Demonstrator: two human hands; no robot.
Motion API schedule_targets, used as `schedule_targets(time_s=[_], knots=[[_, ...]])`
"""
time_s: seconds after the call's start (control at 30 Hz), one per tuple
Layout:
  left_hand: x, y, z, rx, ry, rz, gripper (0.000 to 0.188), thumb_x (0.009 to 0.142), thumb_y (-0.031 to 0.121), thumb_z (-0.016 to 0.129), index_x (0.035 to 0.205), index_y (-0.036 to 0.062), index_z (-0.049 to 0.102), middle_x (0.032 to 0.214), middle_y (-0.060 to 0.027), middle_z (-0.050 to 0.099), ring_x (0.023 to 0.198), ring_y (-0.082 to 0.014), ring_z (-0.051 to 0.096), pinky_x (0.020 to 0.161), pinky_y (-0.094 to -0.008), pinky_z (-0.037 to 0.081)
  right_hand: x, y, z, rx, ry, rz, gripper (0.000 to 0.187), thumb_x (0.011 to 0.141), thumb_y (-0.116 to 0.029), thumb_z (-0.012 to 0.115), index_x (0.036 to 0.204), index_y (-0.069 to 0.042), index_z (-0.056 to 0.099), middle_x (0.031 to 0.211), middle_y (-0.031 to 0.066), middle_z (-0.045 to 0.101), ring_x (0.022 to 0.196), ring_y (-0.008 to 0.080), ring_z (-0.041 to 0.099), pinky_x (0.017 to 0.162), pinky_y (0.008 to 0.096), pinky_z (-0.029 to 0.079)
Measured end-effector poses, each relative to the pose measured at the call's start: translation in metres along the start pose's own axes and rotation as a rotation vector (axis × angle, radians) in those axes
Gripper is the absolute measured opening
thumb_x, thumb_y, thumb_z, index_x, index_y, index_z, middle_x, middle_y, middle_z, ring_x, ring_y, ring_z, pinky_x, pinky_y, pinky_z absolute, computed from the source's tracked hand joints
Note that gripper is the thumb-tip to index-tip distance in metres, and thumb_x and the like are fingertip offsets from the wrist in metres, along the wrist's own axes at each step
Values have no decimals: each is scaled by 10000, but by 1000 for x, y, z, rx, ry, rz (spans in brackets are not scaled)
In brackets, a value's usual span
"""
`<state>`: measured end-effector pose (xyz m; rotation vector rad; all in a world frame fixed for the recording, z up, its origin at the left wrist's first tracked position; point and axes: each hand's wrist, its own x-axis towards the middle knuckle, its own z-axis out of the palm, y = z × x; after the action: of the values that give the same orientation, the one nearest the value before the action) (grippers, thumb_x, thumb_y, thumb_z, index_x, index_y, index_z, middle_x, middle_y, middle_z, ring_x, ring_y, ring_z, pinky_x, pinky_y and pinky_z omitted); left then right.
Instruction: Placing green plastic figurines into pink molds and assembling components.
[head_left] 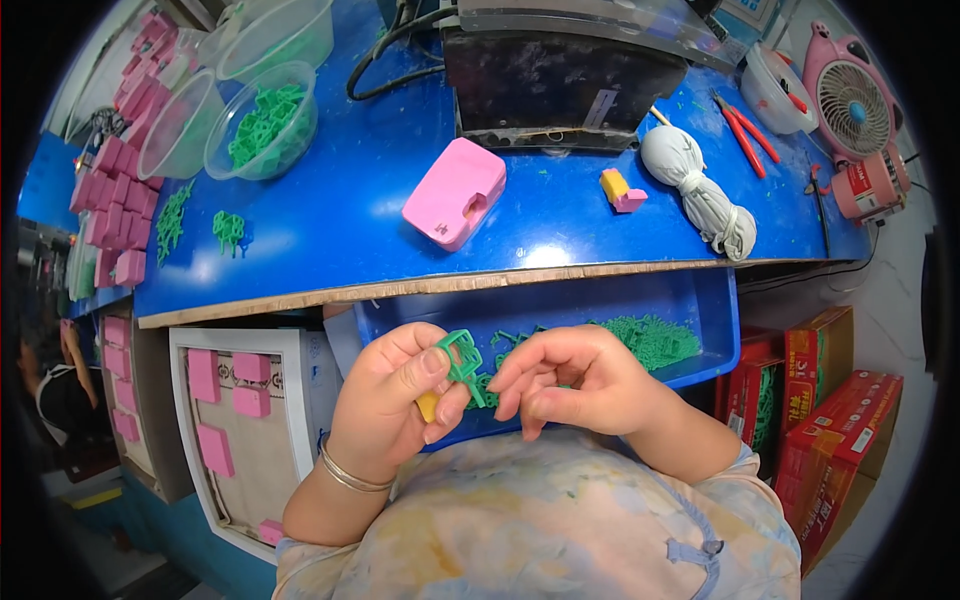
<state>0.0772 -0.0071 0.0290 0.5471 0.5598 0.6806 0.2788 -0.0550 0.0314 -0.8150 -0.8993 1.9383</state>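
Your left hand (395, 400) pinches the green plastic piece (462, 362) plus a small yellow tool (428, 405), just above the blue tray (560, 300). Piece's long axis runs upright, slightly tilted. Right hand (570, 385), fingers curled and holding nothing, sits just beside it, fingertips (505, 385) nearly touching.

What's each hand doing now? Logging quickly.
Left hand: closed on a green plastic piece.
Right hand: fingers curled, touching that piece; grip unclear.
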Motion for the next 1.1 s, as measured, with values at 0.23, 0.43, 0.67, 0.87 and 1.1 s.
schedule_targets(time_s=[0.23,0.43,0.67,0.87,1.1], knots=[[2,-2,2,-234,9,-167,242,959,233,395,890,23,494,706,-32,500,527,-100,426,348,-197,325,3,1,10,-6,23,82,155,854,-146,609,910,-1,608,757,61,619,583,78,563,512,202,456],[3,-2,6,-219,28,-181,251,930,242,477,786,40,515,727,-76,551,589,-150,531,398,-214,367,3,0,11,18,22,110,147,869,-151,586,896,-7,599,729,57,613,538,80,555,487,199,440],[-1,-9,16,117,78,-22,104,857,84,574,928,15,541,801,-66,578,617,-122,551,440,-210,409,2,2,16,-22,110,41,114,875,-79,549,877,24,596,703,71,609,556,96,567,475,196,456],[-2,-10,14,296,64,-22,95,816,14,585,908,21,562,759,-34,581,607,-70,542,459,-187,419,3,1,11,-65,59,122,155,894,-118,520,844,10,590,700,63,602,540,81,544,464,193,441],[0,-18,15,665,174,171,101,760,2,618,850,31,581,727,-23,567,627,-72,534,494,-208,421,6,7,14,-86,125,83,183,894,-130,504,777,-4,567,641,30,563,492,57,475,419,192,352]])
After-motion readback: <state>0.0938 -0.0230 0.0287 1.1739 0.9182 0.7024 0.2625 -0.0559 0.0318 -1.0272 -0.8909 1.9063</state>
